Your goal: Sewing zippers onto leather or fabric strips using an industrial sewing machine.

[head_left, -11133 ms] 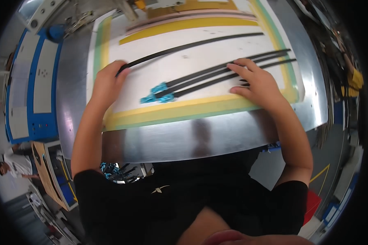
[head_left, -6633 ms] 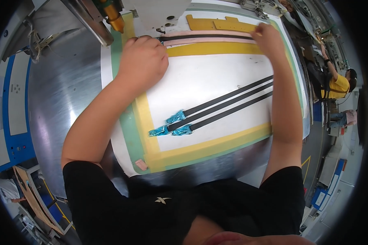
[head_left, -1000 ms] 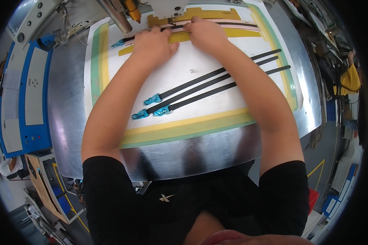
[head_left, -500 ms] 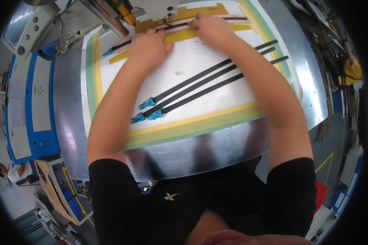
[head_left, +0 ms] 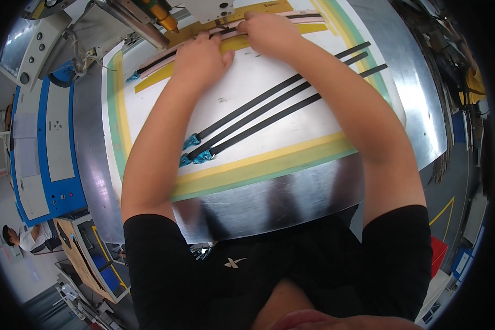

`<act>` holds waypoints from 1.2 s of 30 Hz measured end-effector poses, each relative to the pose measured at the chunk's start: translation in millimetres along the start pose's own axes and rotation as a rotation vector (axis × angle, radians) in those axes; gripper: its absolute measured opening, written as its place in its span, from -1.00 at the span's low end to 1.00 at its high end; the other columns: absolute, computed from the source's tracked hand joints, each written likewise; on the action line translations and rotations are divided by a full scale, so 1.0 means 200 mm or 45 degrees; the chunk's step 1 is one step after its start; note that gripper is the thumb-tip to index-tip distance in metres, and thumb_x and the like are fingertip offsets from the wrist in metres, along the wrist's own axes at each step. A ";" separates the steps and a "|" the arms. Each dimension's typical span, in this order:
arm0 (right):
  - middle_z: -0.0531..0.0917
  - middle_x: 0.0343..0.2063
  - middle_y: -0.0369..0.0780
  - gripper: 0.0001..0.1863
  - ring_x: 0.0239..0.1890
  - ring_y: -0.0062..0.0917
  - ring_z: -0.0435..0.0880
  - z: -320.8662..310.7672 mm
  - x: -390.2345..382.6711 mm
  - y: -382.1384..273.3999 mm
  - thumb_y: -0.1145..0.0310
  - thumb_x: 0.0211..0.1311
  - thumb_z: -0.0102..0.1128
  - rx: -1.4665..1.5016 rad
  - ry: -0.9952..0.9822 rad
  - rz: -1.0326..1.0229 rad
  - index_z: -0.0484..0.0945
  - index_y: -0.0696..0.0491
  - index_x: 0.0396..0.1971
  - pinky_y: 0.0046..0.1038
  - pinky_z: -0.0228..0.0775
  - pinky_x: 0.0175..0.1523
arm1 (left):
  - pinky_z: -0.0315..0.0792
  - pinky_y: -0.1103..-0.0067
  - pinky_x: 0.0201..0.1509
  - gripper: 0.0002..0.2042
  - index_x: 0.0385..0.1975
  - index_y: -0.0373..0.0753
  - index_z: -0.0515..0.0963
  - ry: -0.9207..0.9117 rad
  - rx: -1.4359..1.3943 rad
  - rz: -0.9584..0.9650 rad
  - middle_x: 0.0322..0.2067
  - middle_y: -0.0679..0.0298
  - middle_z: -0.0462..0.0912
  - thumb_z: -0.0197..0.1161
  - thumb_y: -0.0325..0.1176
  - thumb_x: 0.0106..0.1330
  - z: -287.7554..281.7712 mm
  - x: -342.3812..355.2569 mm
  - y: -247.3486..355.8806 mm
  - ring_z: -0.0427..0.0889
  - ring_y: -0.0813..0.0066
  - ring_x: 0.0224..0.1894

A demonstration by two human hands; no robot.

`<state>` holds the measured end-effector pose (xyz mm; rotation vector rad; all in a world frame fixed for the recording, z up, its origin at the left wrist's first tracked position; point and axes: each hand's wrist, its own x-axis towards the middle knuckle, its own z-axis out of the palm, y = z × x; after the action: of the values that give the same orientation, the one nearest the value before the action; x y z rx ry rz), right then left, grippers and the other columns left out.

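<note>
A black strap lies along a pink strip over a mustard-yellow template at the far side of the board, its left end wrapped in crinkled blue film. My left hand rests on the strip with its fingers stretched out and the thumb apart. To its right, my right hand touches the same strip, fingers apart, fingertips close to the needle area of a machine head. Three loose black straps with blue-wrapped ends lie slantwise nearer me. What lies under my palms is hidden.
Yellow and green tape borders the white board on a shiny metal table. An orange-yellow cylinder and the machine arm stand at the far left, beside a blue-and-white cabinet. A person is at the left.
My view has turned and shifted slightly. My right hand has slid left along the strip, nearer to the needle and to my left hand. The three loose straps stay in place.
</note>
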<state>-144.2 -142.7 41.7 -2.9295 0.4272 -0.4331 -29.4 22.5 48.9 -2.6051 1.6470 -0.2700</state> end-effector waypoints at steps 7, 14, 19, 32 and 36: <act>0.67 -0.08 -0.21 -0.59 -0.05 -0.25 0.72 -0.01 -0.02 0.02 0.49 0.30 0.09 -0.004 -0.020 -0.002 0.74 -0.12 0.07 -0.20 0.57 0.05 | 0.52 0.23 0.21 -0.46 0.34 -0.12 0.49 -0.008 0.009 -0.021 0.05 -0.05 0.63 0.08 0.04 0.48 -0.05 0.01 0.06 0.66 -0.09 0.06; 0.67 -0.02 -0.25 -0.59 -0.02 -0.26 0.72 -0.05 -0.06 0.15 0.47 0.31 0.11 -0.036 0.000 0.005 0.72 -0.11 0.10 -0.21 0.57 0.07 | 0.51 0.24 0.23 -0.47 0.36 -0.11 0.48 0.020 -0.043 -0.018 0.08 -0.06 0.61 0.08 0.01 0.49 -0.02 0.02 0.07 0.65 -0.05 0.10; 0.66 0.04 -0.30 -0.59 0.03 -0.31 0.70 -0.11 -0.10 0.23 0.48 0.33 0.09 -0.062 -0.077 0.136 0.71 -0.11 0.12 -0.24 0.57 0.11 | 0.50 0.25 0.25 -0.46 0.38 -0.09 0.47 -0.067 0.007 -0.048 0.09 -0.05 0.60 0.08 0.01 0.49 -0.08 0.03 0.11 0.64 -0.02 0.13; 0.68 0.04 -0.30 -0.51 0.09 -0.36 0.68 -0.16 -0.16 0.45 0.55 0.33 -0.03 -0.185 -0.067 0.217 0.72 -0.20 0.11 -0.29 0.58 0.14 | 0.52 0.27 0.25 -0.49 0.39 0.04 0.48 -0.179 -0.033 -0.110 0.11 -0.03 0.62 0.11 0.02 0.49 -0.14 0.08 0.17 0.67 0.00 0.12; 0.68 0.03 -0.31 -0.51 0.09 -0.37 0.68 -0.20 -0.18 0.47 0.55 0.33 -0.04 -0.202 -0.099 0.231 0.72 -0.19 0.10 -0.30 0.57 0.15 | 0.53 0.26 0.25 -0.48 0.40 0.05 0.47 -0.183 -0.046 -0.107 0.11 -0.03 0.61 0.11 0.04 0.49 -0.11 0.10 0.16 0.66 0.00 0.14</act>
<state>-212.8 -225.5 52.1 -3.0086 0.7413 -0.2721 -52.7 -7.4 68.8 -2.6540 1.5129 -0.0545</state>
